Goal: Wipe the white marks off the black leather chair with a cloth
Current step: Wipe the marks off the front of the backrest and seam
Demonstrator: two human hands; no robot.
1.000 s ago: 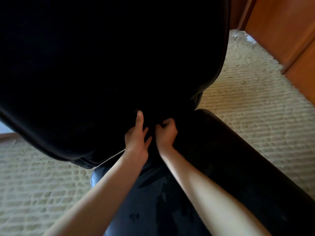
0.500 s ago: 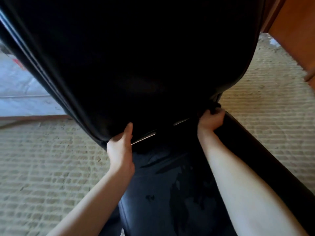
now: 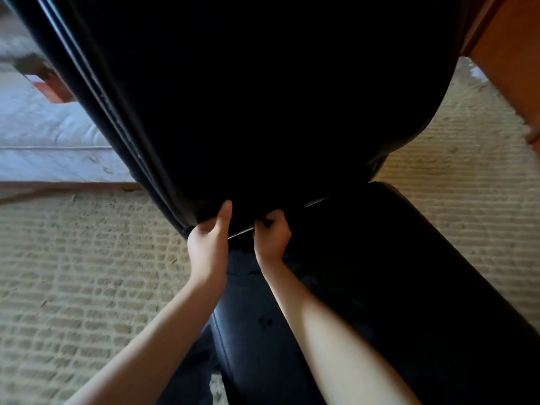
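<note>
The black leather chair fills the view: its backrest (image 3: 263,97) leans over the top and its seat (image 3: 380,273) runs to the lower right. My left hand (image 3: 209,241) grips the backrest's lower left edge, thumb up on the front. Just to its right, my right hand (image 3: 271,235) is curled at the gap between backrest and seat. It pinches a small dark wad, seemingly the cloth (image 3: 264,222), which is hard to tell from the leather. Damp-looking streaks (image 3: 263,323) show on the seat. No white marks show in the dark areas.
Beige woven carpet (image 3: 87,273) lies on both sides of the chair. A white cushioned surface (image 3: 43,135) with a red-and-white object (image 3: 52,89) sits at the far left. Orange wooden furniture (image 3: 508,54) stands at the upper right.
My right hand slid left along the gap, from the backrest's right end to beside my left hand. The left hand stays on the backrest's lower edge. The view shifted.
</note>
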